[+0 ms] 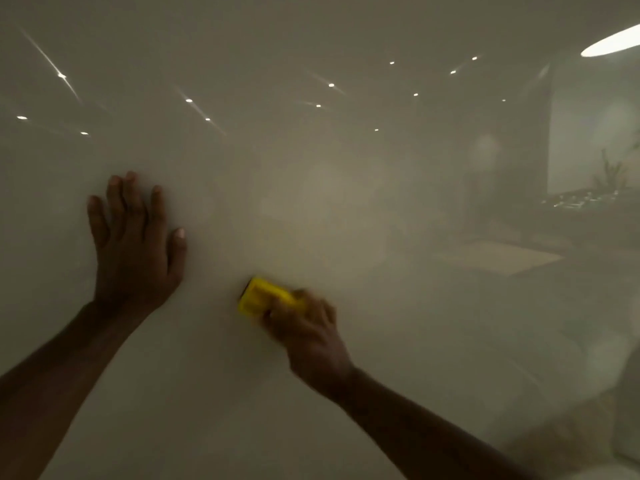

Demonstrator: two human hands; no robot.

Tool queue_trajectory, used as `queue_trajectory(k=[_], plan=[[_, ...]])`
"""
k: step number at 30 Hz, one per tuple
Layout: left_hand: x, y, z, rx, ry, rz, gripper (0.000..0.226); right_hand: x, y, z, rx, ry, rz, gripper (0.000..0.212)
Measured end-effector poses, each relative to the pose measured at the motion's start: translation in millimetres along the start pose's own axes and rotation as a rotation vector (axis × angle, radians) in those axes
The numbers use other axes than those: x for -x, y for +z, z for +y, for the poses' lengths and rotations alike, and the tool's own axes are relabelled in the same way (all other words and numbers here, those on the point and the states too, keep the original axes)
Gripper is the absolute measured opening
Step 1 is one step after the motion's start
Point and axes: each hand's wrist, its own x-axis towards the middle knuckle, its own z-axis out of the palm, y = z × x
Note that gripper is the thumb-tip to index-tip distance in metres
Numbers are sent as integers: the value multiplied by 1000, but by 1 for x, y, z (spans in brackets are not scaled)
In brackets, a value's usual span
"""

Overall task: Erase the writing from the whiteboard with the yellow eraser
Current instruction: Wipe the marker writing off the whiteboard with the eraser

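A glossy whiteboard [311,188] fills almost the whole head view. I see no writing on the part in view. My right hand [308,334] grips the yellow eraser [259,297] and presses it against the board just below the middle; both are blurred by motion. The eraser sticks out to the upper left of my fingers. My left hand [135,244] lies flat on the board to the left, fingers spread and pointing up, holding nothing.
The board's shiny surface mirrors ceiling spotlights [188,100] across the top and a bright oval lamp [609,43] at the upper right. A dim reflection of a room with a plant [611,171] shows on the right side.
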Motion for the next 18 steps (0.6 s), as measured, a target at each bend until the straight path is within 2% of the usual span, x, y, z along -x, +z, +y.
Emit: queue_trajectory(k=[3, 4, 7, 9, 11, 15, 16, 18], plan=[[10, 1, -1, 36, 18, -8, 61, 62, 12, 2, 103, -266, -244, 55], [13, 1, -1, 39, 29, -6, 61, 71, 5, 12, 113, -295, -289, 58], [18, 0, -5, 48, 55, -12, 61, 69, -33, 44, 96, -104, -213, 44], [20, -2, -9, 54, 69, -23, 61, 75, -57, 65, 168, 115, -86, 43], [25, -3, -12, 58, 88, -29, 60, 95, -60, 84, 232, 433, 67, 49], [33, -4, -16, 92, 104, -54, 59, 108, -37, 63, -9, 1339, 386, 64], [35, -5, -17, 98, 105, -60, 59, 106, -28, 47, -40, 1454, 403, 69], [39, -5, -18, 110, 109, -71, 59, 104, -5, 8, -61, 1474, 425, 77]])
